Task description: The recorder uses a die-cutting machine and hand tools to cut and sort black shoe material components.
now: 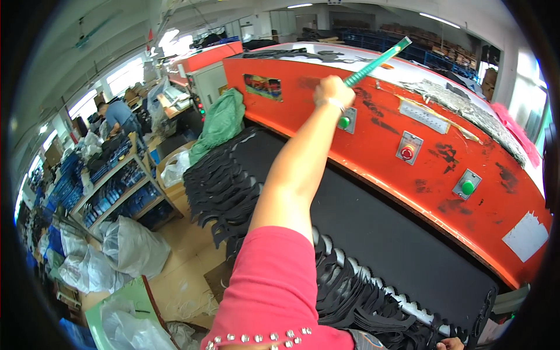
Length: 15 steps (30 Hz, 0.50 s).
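Observation:
My left hand (333, 91) is stretched out in front of the orange-red machine (385, 122), closed around a long, slim green tool (373, 64) with a ridged grip. The tool points up to the right; its exact kind is unclear. Just below that hand is a green push button (344, 122) on the machine. At the lower edge, only a small part of my right hand (450, 344) shows, beside a row of cut black pieces (361, 303). Its fingers are mostly cut off by the picture's edge. Those pieces lie along the black work surface (373, 216).
A red button (407, 151) and another green button (467, 187) are on the machine front. More black pieces (221, 186) and a green sack (219, 119) lie at the left. Beyond stand a loaded shelf (125, 184), white bags (131, 248) and a person (119, 116).

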Each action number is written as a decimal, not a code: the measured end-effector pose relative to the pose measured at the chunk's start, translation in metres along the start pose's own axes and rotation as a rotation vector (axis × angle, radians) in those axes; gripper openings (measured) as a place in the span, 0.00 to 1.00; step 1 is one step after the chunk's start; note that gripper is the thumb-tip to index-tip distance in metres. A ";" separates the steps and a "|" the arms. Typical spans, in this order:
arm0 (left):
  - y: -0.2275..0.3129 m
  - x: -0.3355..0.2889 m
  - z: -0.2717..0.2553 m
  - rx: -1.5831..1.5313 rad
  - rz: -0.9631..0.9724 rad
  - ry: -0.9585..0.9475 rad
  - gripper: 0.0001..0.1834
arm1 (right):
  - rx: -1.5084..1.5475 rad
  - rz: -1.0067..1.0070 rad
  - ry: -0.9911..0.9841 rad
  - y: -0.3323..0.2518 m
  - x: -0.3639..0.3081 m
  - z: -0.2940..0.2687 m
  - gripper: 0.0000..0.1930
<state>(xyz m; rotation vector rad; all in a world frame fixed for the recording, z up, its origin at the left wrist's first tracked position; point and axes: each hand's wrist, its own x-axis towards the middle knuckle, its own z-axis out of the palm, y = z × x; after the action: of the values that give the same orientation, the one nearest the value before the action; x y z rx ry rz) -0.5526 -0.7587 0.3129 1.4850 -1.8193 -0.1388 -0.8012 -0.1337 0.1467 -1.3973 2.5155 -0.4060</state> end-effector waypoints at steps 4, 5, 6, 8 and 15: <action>-0.009 -0.121 0.055 -0.846 0.099 -0.126 0.17 | -0.001 -0.068 0.016 0.019 0.002 0.008 0.10; 0.001 -0.161 0.061 -1.077 0.067 -0.271 0.17 | 0.003 -0.087 0.013 0.015 0.007 0.006 0.10; 0.023 -0.207 0.046 -1.161 -0.019 -0.472 0.16 | 0.090 -0.100 0.060 0.010 0.014 0.005 0.10; 0.049 -0.283 0.051 -1.298 -0.062 -0.711 0.16 | 0.200 -0.192 0.162 0.000 0.024 0.002 0.10; 0.151 -0.520 0.064 -1.575 -0.088 -1.222 0.13 | 1.335 -0.372 0.113 -0.014 0.028 0.021 0.36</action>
<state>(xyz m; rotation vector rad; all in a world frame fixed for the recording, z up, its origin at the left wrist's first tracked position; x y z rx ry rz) -0.6975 -0.2803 0.0953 0.1638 -1.4536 -2.2534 -0.7977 -0.1675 0.1297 -1.1444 1.3152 -1.7921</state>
